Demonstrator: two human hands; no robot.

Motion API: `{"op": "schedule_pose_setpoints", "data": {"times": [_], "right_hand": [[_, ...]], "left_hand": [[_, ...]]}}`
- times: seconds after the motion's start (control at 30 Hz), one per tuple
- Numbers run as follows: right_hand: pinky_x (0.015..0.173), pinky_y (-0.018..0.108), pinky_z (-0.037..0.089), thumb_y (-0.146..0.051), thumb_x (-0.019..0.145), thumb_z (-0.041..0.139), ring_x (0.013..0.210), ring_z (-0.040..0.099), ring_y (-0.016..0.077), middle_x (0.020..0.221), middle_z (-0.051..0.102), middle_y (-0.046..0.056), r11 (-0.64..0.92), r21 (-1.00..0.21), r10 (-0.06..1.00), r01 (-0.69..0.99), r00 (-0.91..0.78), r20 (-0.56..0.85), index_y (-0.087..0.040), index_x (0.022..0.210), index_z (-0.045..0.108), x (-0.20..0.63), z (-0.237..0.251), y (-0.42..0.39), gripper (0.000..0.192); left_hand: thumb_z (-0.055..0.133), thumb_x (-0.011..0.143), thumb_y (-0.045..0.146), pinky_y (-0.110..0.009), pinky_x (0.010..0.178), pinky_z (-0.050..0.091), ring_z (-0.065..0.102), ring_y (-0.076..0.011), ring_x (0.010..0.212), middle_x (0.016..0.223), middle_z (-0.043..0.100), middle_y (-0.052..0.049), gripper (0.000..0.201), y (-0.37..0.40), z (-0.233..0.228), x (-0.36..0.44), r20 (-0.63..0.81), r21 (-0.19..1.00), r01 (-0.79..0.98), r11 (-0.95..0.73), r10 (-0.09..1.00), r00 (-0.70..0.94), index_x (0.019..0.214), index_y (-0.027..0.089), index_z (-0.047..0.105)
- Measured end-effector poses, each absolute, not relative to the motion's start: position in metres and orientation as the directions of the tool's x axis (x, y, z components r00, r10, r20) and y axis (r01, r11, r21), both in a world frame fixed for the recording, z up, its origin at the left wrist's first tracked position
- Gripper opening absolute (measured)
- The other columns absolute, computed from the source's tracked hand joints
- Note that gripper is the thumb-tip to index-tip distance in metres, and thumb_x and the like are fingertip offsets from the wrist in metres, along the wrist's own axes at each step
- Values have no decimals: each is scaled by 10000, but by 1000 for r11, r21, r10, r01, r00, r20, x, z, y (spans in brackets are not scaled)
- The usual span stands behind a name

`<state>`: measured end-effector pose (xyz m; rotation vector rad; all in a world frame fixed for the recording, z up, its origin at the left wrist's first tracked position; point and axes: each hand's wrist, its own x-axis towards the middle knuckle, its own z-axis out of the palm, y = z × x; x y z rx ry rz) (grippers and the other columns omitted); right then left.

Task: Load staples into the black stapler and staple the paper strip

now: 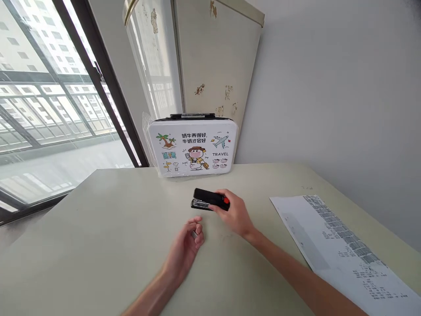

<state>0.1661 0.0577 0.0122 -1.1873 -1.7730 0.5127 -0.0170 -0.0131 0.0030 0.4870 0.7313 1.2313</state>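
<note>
Pale table (98,228) by the window: right hand (235,215) grips black stapler (210,199) mid-table, left hand (187,245) pinches a small metal piece, likely a staple strip (194,234), not yet loaded, printed sheet (345,250) unstapled, case (193,147) behind reads "TRAVEL".

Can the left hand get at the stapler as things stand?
Probably yes. The left hand lies just short of the stapler, with bare table between them. But its fingers pinch something small, and the right hand already grips the stapler's far end.
</note>
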Motion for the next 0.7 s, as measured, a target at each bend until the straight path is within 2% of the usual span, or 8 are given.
{"op": "schedule_pose_setpoints", "data": {"times": [0.1,0.17,0.27,0.43,0.6,0.7], "right_hand": [[920,407,550,-293,864,751,1024,712,247,1121,768,24,409,-723,906,557,-155,393,-268,1123,659,137,9,69,277],[929,421,533,-256,855,749,1038,706,256,1132,763,25,397,-706,912,587,-162,378,-271,1109,654,123,4,71,272],[906,408,528,-224,862,732,1031,706,253,1132,758,32,385,-696,917,606,-165,363,-270,1097,642,113,-4,77,256],[912,414,526,-189,864,737,1033,704,263,1126,752,49,393,-676,914,623,-183,363,-255,1108,632,114,-5,97,273],[1057,416,490,-234,965,645,1197,641,235,1252,690,75,476,-654,870,588,-209,446,-243,1246,602,131,14,80,284],[1091,422,482,-319,954,704,1251,604,241,1293,660,73,604,-566,793,561,-351,498,-258,1182,649,144,19,49,242]], "left_hand": [[699,871,147,-232,643,469,545,-119,681,815,582,-23,159,-9,2,-20,-274,583,-745,324,942,195,1020,102,731],[681,873,125,-259,742,517,613,-148,765,863,632,-54,154,-8,0,-22,-274,550,-767,331,939,209,1013,90,737],[679,881,127,-302,869,534,667,-186,858,923,693,-90,156,-8,-1,-22,-255,534,-774,340,938,235,1011,81,751],[667,916,150,-346,940,545,717,-243,1008,1015,761,-118,142,-7,-1,-20,-288,569,-742,353,931,222,979,109,787],[610,976,220,-435,1145,462,672,-316,1224,1193,757,-177,236,-5,-1,-21,-270,527,-770,359,930,249,1006,81,798],[589,998,260,-431,1126,470,659,-316,1240,1226,742,-188,287,-4,-1,-22,-248,497,-778,384,922,297,1072,68,789]]}}
